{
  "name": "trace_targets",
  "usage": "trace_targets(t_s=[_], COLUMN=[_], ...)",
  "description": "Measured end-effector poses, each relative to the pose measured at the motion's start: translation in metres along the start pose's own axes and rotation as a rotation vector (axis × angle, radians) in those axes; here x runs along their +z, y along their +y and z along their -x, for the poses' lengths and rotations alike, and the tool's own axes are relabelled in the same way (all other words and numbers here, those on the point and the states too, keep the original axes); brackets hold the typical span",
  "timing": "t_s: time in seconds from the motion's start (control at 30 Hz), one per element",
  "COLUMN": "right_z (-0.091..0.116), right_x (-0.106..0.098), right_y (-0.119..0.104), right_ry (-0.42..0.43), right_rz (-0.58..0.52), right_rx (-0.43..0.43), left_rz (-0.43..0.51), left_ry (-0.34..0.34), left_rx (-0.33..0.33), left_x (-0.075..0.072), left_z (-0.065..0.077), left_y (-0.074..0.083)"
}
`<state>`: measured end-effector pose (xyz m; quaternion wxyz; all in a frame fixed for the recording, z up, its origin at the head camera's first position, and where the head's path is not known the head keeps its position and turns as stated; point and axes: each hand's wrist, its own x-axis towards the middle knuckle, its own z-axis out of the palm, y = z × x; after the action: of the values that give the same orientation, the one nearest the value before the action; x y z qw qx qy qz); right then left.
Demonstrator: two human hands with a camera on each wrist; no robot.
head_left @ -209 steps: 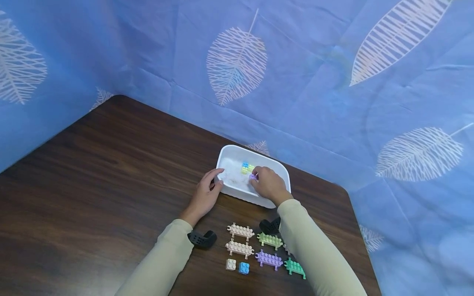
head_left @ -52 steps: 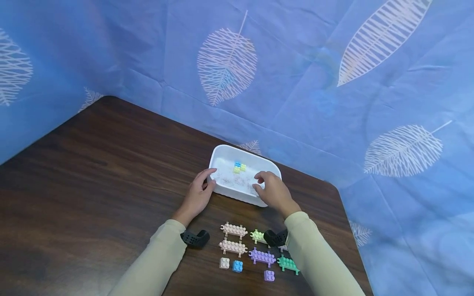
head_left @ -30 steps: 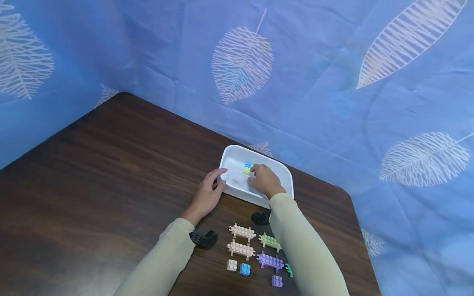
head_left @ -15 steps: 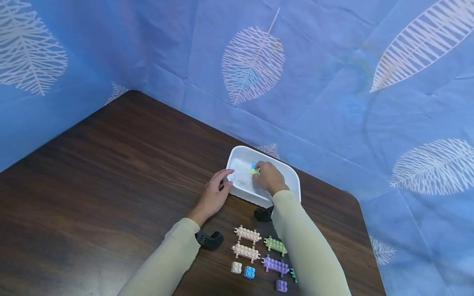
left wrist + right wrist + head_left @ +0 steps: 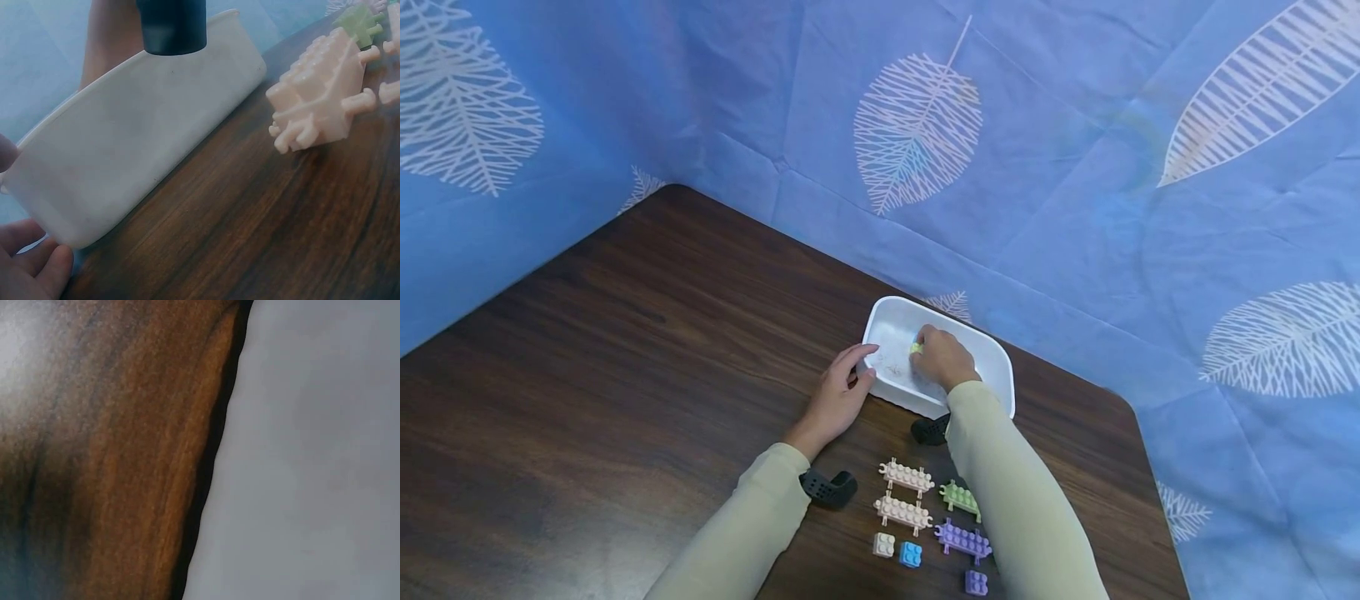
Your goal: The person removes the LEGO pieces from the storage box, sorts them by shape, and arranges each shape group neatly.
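My left hand [image 5: 837,396] holds the near left corner of a white plastic bin [image 5: 910,402], fingers over the rim and thumb outside. The left wrist view shows that hand's fingertips [image 5: 53,272] at the bin's lower corner. Inside the bin, my right hand [image 5: 945,358] has curled fingers pinching a small yellow-green building brick [image 5: 916,348], partly covered by the fingertips. Only the bin wall [image 5: 300,456] and table show in the right wrist view, not the hand.
Before the bin lie two pale pink studded pieces with side pegs [image 5: 907,476], a light green one [image 5: 958,497] and a purple one [image 5: 964,540]. Nearer are a cream brick [image 5: 884,545], a blue brick [image 5: 911,555] and a purple brick [image 5: 976,582]. My right sleeve [image 5: 1022,492] covers the table's right part.
A purple brick once in my right fingers now lies on the table. That hand has moved back to the bricks in the bin and closed in. My left hand has stayed at the bin.
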<state>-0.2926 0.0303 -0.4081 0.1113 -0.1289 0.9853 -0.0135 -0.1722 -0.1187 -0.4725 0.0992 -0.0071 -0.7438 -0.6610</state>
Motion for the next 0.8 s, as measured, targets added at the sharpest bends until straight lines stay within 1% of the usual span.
trace_targets(t_s=[0.33,0.63,0.8], right_z=[-0.0007,-0.0004,0.0011], right_x=[0.0002,0.0004,0.0012], right_y=[-0.0016,-0.0039,-0.0053], right_ry=[-0.006,-0.015,-0.024], right_rz=[0.007,0.008,0.012], right_rx=[0.012,0.025,0.026], left_rz=[0.008,0.013,0.014], left_ry=[0.001,-0.003,-0.004], left_rx=[0.009,-0.001,-0.003], left_x=[0.0005,-0.0003,-0.0001], left_z=[-0.0014,0.0001,0.0006], left_y=[-0.0020,0.0018,-0.0003])
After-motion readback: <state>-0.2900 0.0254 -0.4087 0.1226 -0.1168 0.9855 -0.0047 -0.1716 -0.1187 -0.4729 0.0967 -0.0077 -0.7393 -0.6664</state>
